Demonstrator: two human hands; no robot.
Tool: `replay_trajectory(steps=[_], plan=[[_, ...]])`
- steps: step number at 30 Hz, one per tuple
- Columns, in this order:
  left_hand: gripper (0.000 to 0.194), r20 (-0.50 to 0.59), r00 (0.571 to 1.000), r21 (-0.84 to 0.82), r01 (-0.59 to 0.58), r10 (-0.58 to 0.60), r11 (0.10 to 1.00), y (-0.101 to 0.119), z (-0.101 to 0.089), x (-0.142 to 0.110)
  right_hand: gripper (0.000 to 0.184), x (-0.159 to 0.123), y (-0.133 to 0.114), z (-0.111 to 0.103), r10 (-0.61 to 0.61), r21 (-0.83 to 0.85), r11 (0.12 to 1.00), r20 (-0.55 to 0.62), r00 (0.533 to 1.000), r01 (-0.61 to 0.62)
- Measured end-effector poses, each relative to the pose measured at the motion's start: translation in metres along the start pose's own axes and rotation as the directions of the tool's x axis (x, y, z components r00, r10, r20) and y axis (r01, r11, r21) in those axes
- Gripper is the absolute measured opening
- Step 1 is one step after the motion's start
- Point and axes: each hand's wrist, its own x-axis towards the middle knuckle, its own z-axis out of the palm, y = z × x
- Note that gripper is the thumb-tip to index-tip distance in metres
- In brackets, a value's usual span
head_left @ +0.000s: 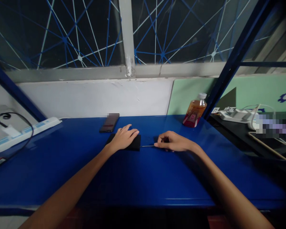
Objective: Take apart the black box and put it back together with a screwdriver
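Observation:
A flat black rectangular object (135, 144) lies on the blue table. On top of it rests my left hand (124, 137), palm down with its fingers stretched out and apart. To the right, my right hand (169, 141) is closed in a pinch around the end of a thin grey rod (147, 146). The rod runs level to the black object's right edge; whether its tip enters the object or only touches it, I cannot tell. The left part of the black object is covered by my left hand.
A dark phone (109, 123) lies behind my left hand. At the back right stands a drink bottle (195, 109) with a white cap. A white power strip (43, 126) with a black cable is on the left. Blue posts (225, 76) flank the blue table (143, 178).

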Motion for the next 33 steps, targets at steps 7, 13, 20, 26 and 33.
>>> replay_trajectory(steps=[7, 13, 20, 26, 33], plan=[[0.048, -0.021, 0.999, 0.000, -0.024, 0.024, 1.000, 0.000, 0.002, -0.001, 0.047, 0.000, 0.002, -0.001, -0.016, -0.134, 0.991, -0.073, 0.997, 0.006], [0.045, -0.095, 0.992, -0.137, -0.091, 0.079, 0.986, -0.002, -0.004, -0.001, 0.047, 0.000, 0.003, -0.002, 0.050, -0.078, 0.995, -0.053, 0.997, -0.054], [0.035, -0.208, 0.973, -0.396, -0.173, 0.096, 0.902, 0.012, -0.020, -0.004, 0.044, 0.001, 0.009, -0.008, -0.005, -0.107, 0.994, -0.181, 0.984, -0.015], [0.019, -0.190, 0.967, -0.351, -0.226, 0.167, 0.909, 0.022, -0.016, -0.009, 0.044, 0.002, 0.009, -0.007, -0.023, -0.089, 0.996, -0.203, 0.979, 0.005], [0.010, -0.230, 0.962, -0.354, -0.225, 0.149, 0.908, 0.026, -0.015, -0.009, 0.041, 0.002, 0.009, -0.008, -0.044, -0.063, 0.998, -0.204, 0.978, 0.031]])
